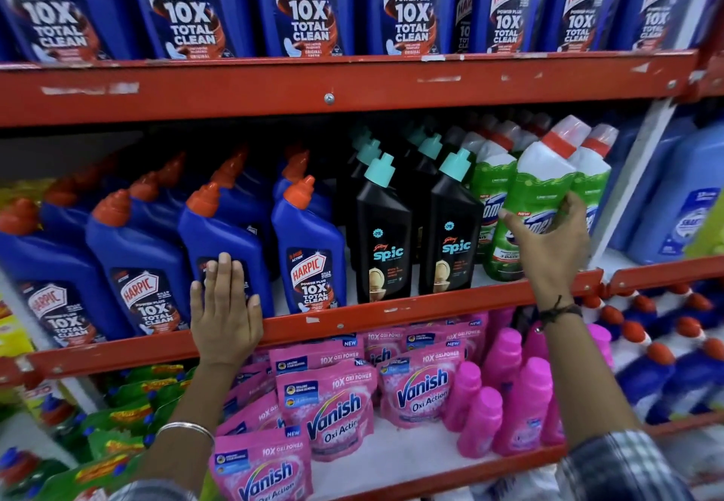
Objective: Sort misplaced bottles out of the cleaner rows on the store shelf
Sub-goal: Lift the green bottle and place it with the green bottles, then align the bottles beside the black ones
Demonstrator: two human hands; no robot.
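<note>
Head view, right hand (548,242) gripping green bottle (536,202)

Place: a shop aisle; I face stocked retail shelving.
Shelf: a red rail (352,85), its paint chipped, runs across my view.
Above the rail: large Harpic bottles (301,2), the same label repeated along the row.
Below the rail: small Harpic bottles (309,249), Spic bottles (384,234) and green bottles (489,202), each kind several deep.
Lowest: Vanish pouches (333,410), many alike.
</note>
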